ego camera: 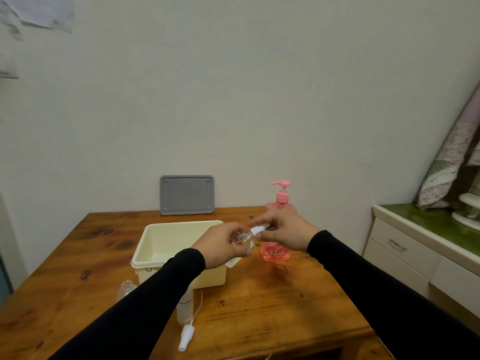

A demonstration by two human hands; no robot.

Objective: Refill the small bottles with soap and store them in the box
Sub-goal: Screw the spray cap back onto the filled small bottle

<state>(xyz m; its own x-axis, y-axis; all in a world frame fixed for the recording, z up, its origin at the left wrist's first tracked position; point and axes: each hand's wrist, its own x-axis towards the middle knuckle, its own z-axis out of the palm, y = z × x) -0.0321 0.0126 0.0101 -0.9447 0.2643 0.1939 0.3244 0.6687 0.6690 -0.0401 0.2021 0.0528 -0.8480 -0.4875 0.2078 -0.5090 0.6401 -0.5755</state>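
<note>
My left hand (223,242) grips a small clear bottle (242,237), held tilted above the right rim of the cream box (155,245). My right hand (284,229) pinches the bottle's white spray cap (259,228). Behind my right hand stands the pink pump soap bottle (276,252). A white bottle (185,306) sits in front of the box, partly hidden by my left sleeve. A loose white spray top with its tube (187,333) lies beside it. Another small clear bottle (127,287) stands at the box's left front.
The grey box lid (187,194) leans against the wall at the back of the wooden table (272,302). A cream cabinet with drawers (405,255) stands to the right of the table, with folded bedding on top.
</note>
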